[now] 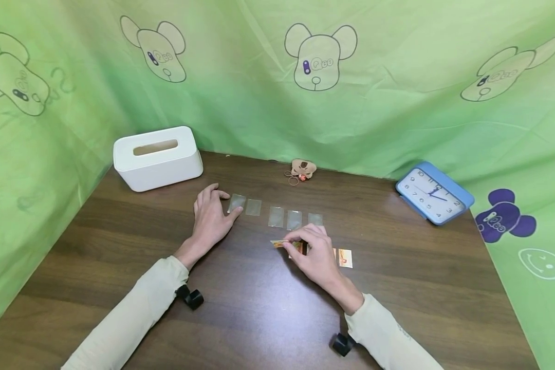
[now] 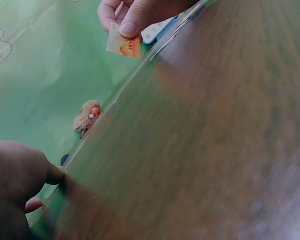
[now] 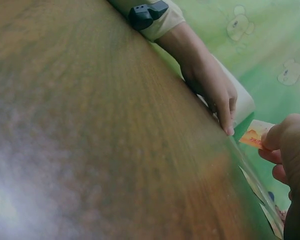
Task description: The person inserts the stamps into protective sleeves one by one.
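Observation:
My right hand (image 1: 315,253) pinches a small orange and yellow picture card (image 1: 277,244) between thumb and fingers, raised over the table. Both wrist views show the same card (image 2: 121,45) held by one edge. Further left, my left hand (image 1: 210,213) rests on the tabletop with fingers spread, its thumb at the lower edge of a small clear plastic sleeve (image 1: 237,202). Several more clear sleeves (image 1: 276,217) lie in a row to the right of it. More picture cards (image 1: 345,258) lie flat near my right hand, partly hidden beneath it.
A white tissue box (image 1: 166,164) stands at the back left. Behind the sleeves lies a brown plush keychain (image 1: 302,168). The blue clock (image 1: 435,192) sits at the back right. Green printed cloth (image 1: 250,103) hangs around the wooden table (image 1: 259,318).

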`<state>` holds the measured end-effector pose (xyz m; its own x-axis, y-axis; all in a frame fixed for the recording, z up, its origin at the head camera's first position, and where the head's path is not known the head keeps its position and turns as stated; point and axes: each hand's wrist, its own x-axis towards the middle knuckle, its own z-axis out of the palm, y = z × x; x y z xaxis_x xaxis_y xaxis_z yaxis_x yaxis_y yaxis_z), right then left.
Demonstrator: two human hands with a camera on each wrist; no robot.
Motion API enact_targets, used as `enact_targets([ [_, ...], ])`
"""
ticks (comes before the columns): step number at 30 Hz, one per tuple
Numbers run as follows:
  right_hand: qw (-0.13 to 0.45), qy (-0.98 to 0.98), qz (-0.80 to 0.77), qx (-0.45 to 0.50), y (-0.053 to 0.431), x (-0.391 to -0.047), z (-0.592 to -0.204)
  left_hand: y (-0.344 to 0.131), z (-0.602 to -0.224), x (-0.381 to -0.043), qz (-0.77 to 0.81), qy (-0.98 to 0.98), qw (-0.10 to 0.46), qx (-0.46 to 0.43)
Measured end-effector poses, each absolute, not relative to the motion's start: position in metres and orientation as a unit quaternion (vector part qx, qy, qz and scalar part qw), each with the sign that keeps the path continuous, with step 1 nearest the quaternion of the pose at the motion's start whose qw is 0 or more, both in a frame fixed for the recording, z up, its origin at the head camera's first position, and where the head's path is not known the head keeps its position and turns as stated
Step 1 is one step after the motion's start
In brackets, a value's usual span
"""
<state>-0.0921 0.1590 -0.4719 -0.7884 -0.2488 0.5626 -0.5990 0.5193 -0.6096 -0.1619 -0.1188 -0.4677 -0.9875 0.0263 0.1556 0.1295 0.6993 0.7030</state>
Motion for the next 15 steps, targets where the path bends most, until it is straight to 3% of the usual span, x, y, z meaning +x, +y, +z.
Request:
enact_targets([
  [15, 0.214, -0.837, 0.442, 0.241, 0.1586, -0.0911, -0.4725, -0.1213, -0.4665, -0.1605, -0.404, -0.913, 0.062, -0.014],
])
